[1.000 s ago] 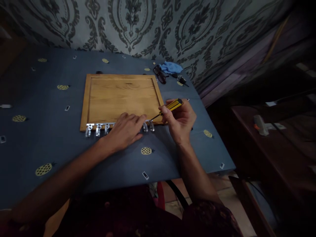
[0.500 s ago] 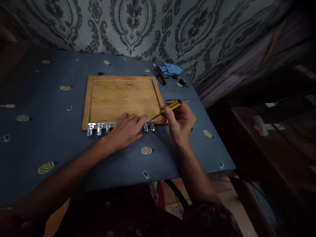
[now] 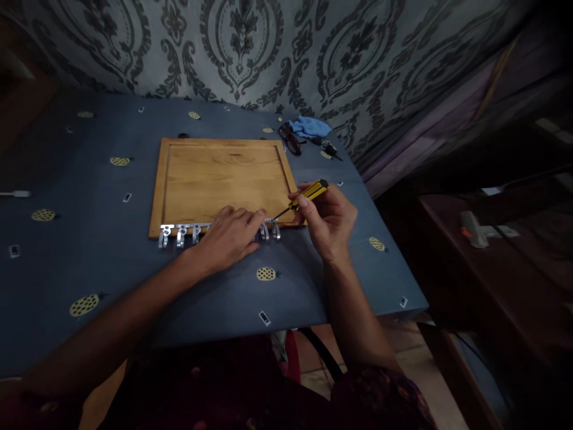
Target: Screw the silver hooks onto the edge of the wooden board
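Note:
A wooden board [image 3: 224, 176] with a raised frame lies flat on the blue patterned tablecloth [image 3: 89, 257]. Along its near edge runs a metal hook rail [image 3: 179, 232] with several silver hooks. My left hand [image 3: 230, 236] lies flat on the middle of the rail, fingers stretched out toward the right end. My right hand [image 3: 329, 218] is closed round a yellow and black screwdriver [image 3: 304, 196], whose thin shaft slants down left to the rail's right end by the last hooks [image 3: 271, 230].
Dark glasses [image 3: 290, 138], a blue cloth [image 3: 310, 126] and a small dark object [image 3: 330, 147] lie at the table's far right corner. Patterned wallpaper rises behind. To the right stands a dark wooden surface with a small tool [image 3: 472, 229]. The table's near edge is close to my body.
Both hands have kept their places on the rail and screwdriver. The view has shifted slightly, nothing else has visibly moved.

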{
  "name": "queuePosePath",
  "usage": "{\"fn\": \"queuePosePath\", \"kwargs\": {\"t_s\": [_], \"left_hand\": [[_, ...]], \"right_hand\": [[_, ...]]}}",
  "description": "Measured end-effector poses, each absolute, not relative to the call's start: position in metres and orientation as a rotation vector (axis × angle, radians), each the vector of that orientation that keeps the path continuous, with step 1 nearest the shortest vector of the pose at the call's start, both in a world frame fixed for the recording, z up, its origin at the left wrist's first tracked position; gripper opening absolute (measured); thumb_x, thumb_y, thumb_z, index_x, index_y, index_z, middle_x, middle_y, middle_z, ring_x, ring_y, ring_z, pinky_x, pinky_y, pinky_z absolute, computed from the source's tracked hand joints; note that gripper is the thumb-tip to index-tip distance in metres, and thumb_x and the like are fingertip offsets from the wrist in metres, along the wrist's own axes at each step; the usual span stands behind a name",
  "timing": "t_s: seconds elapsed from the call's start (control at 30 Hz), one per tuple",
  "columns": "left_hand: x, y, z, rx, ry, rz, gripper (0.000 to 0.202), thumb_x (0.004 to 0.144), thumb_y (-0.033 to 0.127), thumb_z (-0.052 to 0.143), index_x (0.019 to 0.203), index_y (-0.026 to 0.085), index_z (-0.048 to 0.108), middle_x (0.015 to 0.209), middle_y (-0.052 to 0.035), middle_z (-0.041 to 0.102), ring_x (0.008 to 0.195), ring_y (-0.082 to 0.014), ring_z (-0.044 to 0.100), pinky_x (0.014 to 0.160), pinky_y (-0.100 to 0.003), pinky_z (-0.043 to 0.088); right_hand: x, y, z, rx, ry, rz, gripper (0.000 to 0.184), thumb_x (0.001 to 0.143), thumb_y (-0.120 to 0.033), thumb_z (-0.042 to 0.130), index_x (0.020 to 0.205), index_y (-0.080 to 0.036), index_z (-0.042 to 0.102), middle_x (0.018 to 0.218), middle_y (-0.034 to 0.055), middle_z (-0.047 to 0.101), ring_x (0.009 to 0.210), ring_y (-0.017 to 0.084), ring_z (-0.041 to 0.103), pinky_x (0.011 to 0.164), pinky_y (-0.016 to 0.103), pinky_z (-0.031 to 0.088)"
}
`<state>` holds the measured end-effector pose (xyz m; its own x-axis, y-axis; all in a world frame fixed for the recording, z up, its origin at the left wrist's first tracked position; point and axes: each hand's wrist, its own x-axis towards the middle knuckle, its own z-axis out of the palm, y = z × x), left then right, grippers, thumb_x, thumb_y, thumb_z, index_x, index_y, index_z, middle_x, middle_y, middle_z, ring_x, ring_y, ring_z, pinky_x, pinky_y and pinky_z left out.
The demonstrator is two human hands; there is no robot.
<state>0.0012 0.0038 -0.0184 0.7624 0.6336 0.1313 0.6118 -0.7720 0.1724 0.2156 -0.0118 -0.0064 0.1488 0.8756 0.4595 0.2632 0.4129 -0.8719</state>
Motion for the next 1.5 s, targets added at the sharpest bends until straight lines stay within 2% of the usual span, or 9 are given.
{"fn": "queuePosePath", "kwargs": {"t_s": [0.17, 0.5, 0.6, 0.73, 1.0, 1.27, 1.5], "left_hand": [[0.002, 0.003, -0.016, 2.831, 1.018, 0.243, 0.045, 0.101, 0.027, 0.064, 0.141, 0.014, 0.048, 0.126, -0.0159, 0.075, 0.118, -0.0321, 0.070, 0.099, -0.045, 0.049], [0.001, 0.002, -0.012, 2.803, 1.024, 0.223, 0.051, 0.100, 0.027, 0.069, 0.144, 0.012, 0.047, 0.126, -0.0174, 0.075, 0.120, -0.0320, 0.069, 0.099, -0.044, 0.048], [0.001, 0.002, -0.010, 2.775, 1.027, 0.194, 0.056, 0.100, 0.029, 0.070, 0.146, 0.010, 0.045, 0.126, -0.0183, 0.074, 0.122, -0.0330, 0.069, 0.099, -0.044, 0.048], [0.001, 0.003, -0.010, 2.754, 1.035, 0.219, 0.053, 0.100, 0.030, 0.070, 0.143, 0.012, 0.045, 0.127, -0.0177, 0.074, 0.120, -0.0330, 0.069, 0.099, -0.044, 0.048], [0.000, 0.003, -0.012, 2.691, 1.036, 0.262, 0.059, 0.099, 0.027, 0.069, 0.147, 0.013, 0.038, 0.140, -0.0207, 0.069, 0.130, -0.0353, 0.067, 0.104, -0.047, 0.049], [0.001, 0.002, -0.013, 2.696, 1.055, 0.259, 0.060, 0.099, 0.029, 0.070, 0.147, 0.016, 0.037, 0.138, -0.0189, 0.070, 0.128, -0.0348, 0.068, 0.103, -0.046, 0.048], [0.003, 0.001, -0.005, 2.679, 1.066, 0.171, 0.065, 0.098, 0.029, 0.073, 0.150, 0.010, 0.038, 0.136, -0.0215, 0.070, 0.128, -0.0365, 0.067, 0.105, -0.047, 0.048]], "right_hand": [[0.214, -0.009, -0.007, -1.092, -1.364, 0.591, 0.042, 0.086, -0.062, 0.080, 0.097, -0.023, 0.070, 0.069, -0.0053, 0.065, 0.046, 0.008, 0.058, 0.044, 0.022, 0.049], [0.213, -0.008, -0.004, -1.094, -1.355, 0.565, 0.045, 0.084, -0.065, 0.081, 0.093, -0.023, 0.068, 0.071, -0.0049, 0.066, 0.047, 0.008, 0.059, 0.044, 0.024, 0.050], [0.210, -0.010, 0.007, -1.063, -1.329, 0.484, 0.040, 0.086, -0.063, 0.080, 0.092, -0.025, 0.069, 0.069, -0.0045, 0.065, 0.047, 0.009, 0.058, 0.045, 0.025, 0.051], [0.197, -0.010, 0.016, -1.042, -1.368, 0.445, 0.036, 0.089, -0.062, 0.077, 0.095, -0.028, 0.068, 0.074, -0.0029, 0.066, 0.047, 0.009, 0.056, 0.045, 0.026, 0.051], [0.180, -0.013, -0.006, -1.072, -1.330, 0.413, 0.037, 0.093, -0.062, 0.074, 0.096, -0.026, 0.065, 0.076, -0.0041, 0.066, 0.047, 0.008, 0.056, 0.044, 0.025, 0.050], [0.184, -0.013, -0.016, -1.091, -1.318, 0.443, 0.036, 0.092, -0.061, 0.075, 0.097, -0.026, 0.066, 0.077, -0.0041, 0.067, 0.048, 0.009, 0.060, 0.043, 0.025, 0.052], [0.186, -0.013, -0.018, -1.113, -1.334, 0.435, 0.035, 0.094, -0.059, 0.073, 0.097, -0.026, 0.065, 0.077, -0.0041, 0.067, 0.049, 0.010, 0.062, 0.046, 0.025, 0.053]]}}
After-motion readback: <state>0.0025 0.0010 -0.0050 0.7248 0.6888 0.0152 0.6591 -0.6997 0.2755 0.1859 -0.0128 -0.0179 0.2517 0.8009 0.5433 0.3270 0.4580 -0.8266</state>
